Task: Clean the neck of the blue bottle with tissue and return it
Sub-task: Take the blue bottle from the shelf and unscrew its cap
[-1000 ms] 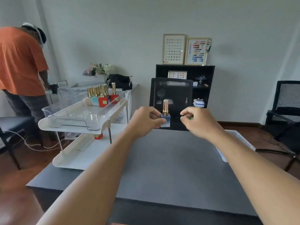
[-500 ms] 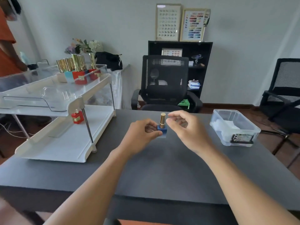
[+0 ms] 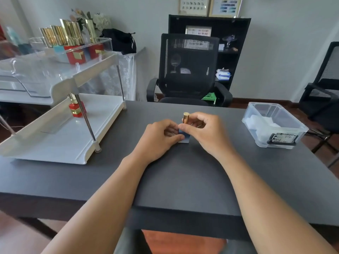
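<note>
A small blue bottle with a tall gold cap stands on the dark table, near its middle. My left hand grips the blue base from the left. My right hand has its fingers closed around the gold cap from the right. Most of the blue body is hidden behind both hands. A clear plastic box holding white tissue sits at the table's right side.
A white two-tier rack stands at the left, with several gold-capped bottles on top and a red bottle below. A black mesh chair is behind the table, another chair at the far right.
Both hands have come down with the blue bottle from mid-air to the table top. My right hand has closed onto the gold cap. The view has tilted downward.
</note>
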